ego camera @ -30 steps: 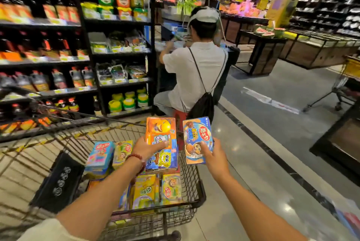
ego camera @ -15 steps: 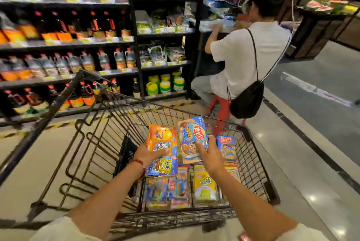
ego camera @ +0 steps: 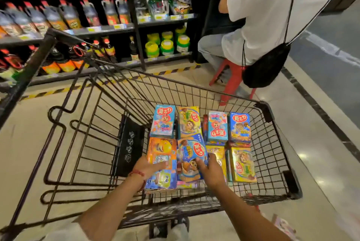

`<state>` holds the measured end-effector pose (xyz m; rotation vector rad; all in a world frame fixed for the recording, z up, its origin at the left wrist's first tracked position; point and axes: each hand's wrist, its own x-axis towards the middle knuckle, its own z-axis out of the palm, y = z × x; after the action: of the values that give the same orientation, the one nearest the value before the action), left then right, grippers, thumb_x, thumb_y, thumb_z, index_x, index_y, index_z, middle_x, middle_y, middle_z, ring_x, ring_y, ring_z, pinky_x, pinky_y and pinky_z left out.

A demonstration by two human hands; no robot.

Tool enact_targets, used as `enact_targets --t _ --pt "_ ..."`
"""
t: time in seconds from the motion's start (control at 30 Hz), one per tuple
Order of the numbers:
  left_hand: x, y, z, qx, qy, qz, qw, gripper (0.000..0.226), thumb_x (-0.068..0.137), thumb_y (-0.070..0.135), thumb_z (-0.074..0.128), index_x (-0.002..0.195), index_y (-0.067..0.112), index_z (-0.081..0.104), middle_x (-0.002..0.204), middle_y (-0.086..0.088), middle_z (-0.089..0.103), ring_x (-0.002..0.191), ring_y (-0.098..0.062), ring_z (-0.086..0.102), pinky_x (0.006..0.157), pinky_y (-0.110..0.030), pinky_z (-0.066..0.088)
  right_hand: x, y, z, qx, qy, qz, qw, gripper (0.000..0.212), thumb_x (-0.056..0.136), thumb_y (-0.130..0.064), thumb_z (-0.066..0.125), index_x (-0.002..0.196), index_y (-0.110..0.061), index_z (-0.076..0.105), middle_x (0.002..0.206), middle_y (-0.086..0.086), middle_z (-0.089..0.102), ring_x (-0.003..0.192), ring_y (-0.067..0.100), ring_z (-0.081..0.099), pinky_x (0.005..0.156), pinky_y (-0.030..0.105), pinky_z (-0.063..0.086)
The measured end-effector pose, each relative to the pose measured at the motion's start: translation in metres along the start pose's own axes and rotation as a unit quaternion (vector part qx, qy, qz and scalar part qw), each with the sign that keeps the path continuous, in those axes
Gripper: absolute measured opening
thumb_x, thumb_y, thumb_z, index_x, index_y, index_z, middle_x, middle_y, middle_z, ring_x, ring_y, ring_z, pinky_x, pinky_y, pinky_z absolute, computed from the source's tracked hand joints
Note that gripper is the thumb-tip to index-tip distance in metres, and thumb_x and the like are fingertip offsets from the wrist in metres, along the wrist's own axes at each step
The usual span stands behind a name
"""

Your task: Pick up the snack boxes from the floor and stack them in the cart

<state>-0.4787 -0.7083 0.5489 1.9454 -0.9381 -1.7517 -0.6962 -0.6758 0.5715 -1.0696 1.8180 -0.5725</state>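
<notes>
Item: two snack boxes, being set into the wire cart (ego camera: 276,116).
Left hand (ego camera: 150,168) gripped the orange box (ego camera: 161,151); right hand (ego camera: 210,170) gripped the blue box (ego camera: 191,153) just beside it. Advised: lower both flat, edges flush with the stacked boxes (ego camera: 218,125) beyond the fingers, before letting go.

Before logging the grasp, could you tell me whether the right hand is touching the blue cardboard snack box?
Touching: the head view shows the right hand gripping the blue cardboard snack box.

An orange snack box (ego camera: 161,155) lies flat under the left fingers (ego camera: 159,165). A blue snack box (ego camera: 191,156) tilts beside it, pinched by the right fingers (ego camera: 200,162). Six more boxes (ego camera: 218,127) lie flat beyond, inside the wire cart (ego camera: 272,116).
</notes>
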Motion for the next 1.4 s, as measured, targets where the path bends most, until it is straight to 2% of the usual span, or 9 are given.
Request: enact_targets --t 0.13,0.27,0.4,0.53,0.73,0.83,0.97,1.23,1.4 --pt "0.029 -0.017 0.007 0.001 0.021 -0.042 0.999 0.077 0.037 0.052 0.091 0.100 0.014 0.068 0.101 -0.005 0.070 0.093 -0.022 0.065 0.088 -0.036 0.052 0.021 0.024 0.017 -0.020 -0.038 0.037 0.998 0.031 0.095 -0.033 0.052 0.112 -0.009 0.043 0.111 0.009 0.062 0.098 0.025 0.062 0.072 0.030 0.048" --pt "0.054 -0.028 0.016 -0.002 0.035 -0.075 0.997 0.049 0.063 0.027 0.088 0.101 0.008 0.063 0.095 -0.005 0.067 0.083 -0.020 0.064 0.070 -0.026 0.051 0.045 0.043 0.031 0.002 -0.049 0.084 0.995 0.033 0.094 -0.033 0.054 0.112 -0.008 0.043 0.110 0.010 0.063 0.093 0.023 0.062 0.078 0.040 0.053" --pt "0.084 -0.051 0.021 0.000 0.029 -0.098 0.995 0.055 0.057 0.023 0.091 0.103 0.006 0.066 0.094 -0.010 0.072 0.074 -0.016 0.071 0.063 -0.028 0.056 0.068 0.057 0.043 0.011 -0.043 0.127 0.991 0.046 0.093 -0.032 0.057 0.123 -0.002 0.040 0.111 0.010 0.061 0.093 0.023 0.060 0.076 0.035 0.051" --pt "0.095 -0.061 0.022 0.037 0.010 -0.121 0.992 0.060 0.061 0.020 0.088 0.114 0.004 0.064 0.110 -0.016 0.069 0.101 -0.030 0.066 0.080 -0.033 0.056 0.083 0.067 0.056 -0.007 -0.057 0.145 0.988 0.038 0.092 -0.028 0.058 0.113 -0.002 0.039 0.107 0.010 0.061 0.090 0.022 0.059 0.062 0.025 0.044" --pt "0.102 -0.063 0.032 0.106 0.106 -0.078 0.986 0.048 0.057 0.045 0.086 0.087 0.012 0.067 0.075 0.003 0.069 0.074 -0.016 0.067 0.063 -0.019 0.048 0.093 0.074 0.067 -0.141 -0.043 0.155 0.977 0.034 0.092 -0.037 0.058 0.103 -0.007 0.046 0.107 0.013 0.059 0.094 0.026 0.058 0.065 0.029 0.039" --pt "0.100 -0.061 0.031 0.165 0.138 -0.079 0.973 0.063 0.045 0.061 0.080 0.089 0.018 0.063 0.081 0.003 0.069 0.076 -0.016 0.066 0.069 -0.026 0.053 0.093 0.069 0.072 -0.226 -0.042 0.141 0.963 0.046 0.091 -0.045 0.054 0.112 -0.004 0.051 0.117 0.012 0.048 0.103 0.028 0.052 0.073 0.031 0.039" --pt "0.089 -0.037 0.028 0.278 0.149 -0.073 0.946 0.064 0.057 0.057 0.081 0.097 0.011 0.059 0.099 -0.004 0.059 0.091 -0.023 0.062 0.074 -0.026 0.049 0.089 0.053 0.068 -0.275 -0.030 0.130 0.952 0.047 0.091 -0.047 0.052 0.116 -0.007 0.050 0.119 0.010 0.048 0.110 0.027 0.049 0.081 0.033 0.043" --pt "0.059 0.031 0.021 0.346 0.069 0.074 0.933 0.048 0.072 0.053 0.072 0.102 0.018 0.060 0.101 -0.001 0.063 0.100 -0.022 0.062 0.079 -0.026 0.048 0.060 0.002 0.009 -0.380 0.034 0.027 0.924 0.047 0.098 -0.044 0.038 0.132 -0.012 0.041 0.132 0.006 0.046 0.120 0.024 0.046 0.087 0.033 0.044" --pt "0.033 0.091 0.043 0.473 0.004 0.219 0.853 0.071 0.078 0.057 0.065 0.132 0.014 0.046 0.131 -0.006 0.052 0.121 -0.024 0.050 0.096 -0.030 0.043 0.028 -0.015 -0.043 -0.445 0.114 0.003 0.888 0.049 0.098 -0.039 0.037 0.139 -0.013 0.036 0.138 0.007 0.044 0.124 0.027 0.044 0.093 0.037 0.042"
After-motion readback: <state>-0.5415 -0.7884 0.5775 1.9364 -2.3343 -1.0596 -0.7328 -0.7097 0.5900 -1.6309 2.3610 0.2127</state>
